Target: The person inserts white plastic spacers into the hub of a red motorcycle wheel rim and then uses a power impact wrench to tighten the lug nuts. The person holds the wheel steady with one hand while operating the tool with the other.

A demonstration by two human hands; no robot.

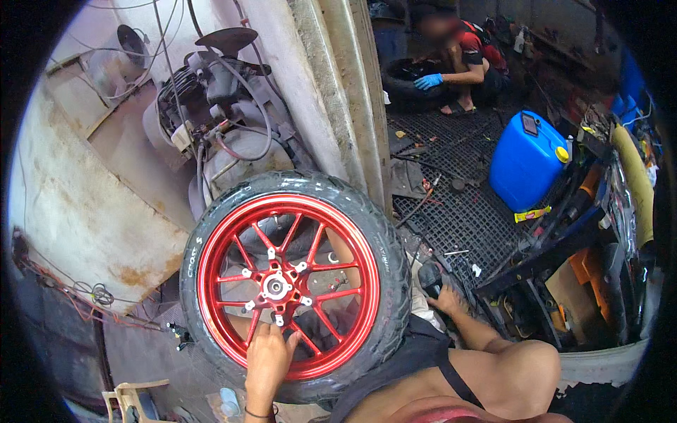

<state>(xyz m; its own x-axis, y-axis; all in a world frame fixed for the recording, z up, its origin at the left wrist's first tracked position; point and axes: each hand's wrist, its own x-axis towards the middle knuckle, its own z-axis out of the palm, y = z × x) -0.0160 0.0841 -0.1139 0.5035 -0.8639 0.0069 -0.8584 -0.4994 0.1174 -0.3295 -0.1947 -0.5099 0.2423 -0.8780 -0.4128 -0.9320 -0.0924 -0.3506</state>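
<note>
A motorcycle wheel with a black tyre and a glossy red rim stands tilted in front of me. Bare metal shows at its hub and on small pads around it. My left hand is closed around a red spoke low on the wheel, its fingertips partly hidden behind the spoke. To the right of the tyre, my right hand reaches down with its fingers closed on a black rounded object, whose kind I cannot make out. Pale cloth lies beside it.
An air compressor with hoses stands behind the wheel at left. A blue jerrycan with a phone on top rests on black matting. Further back, a person with a blue glove crouches by another tyre. Clutter crowds the right.
</note>
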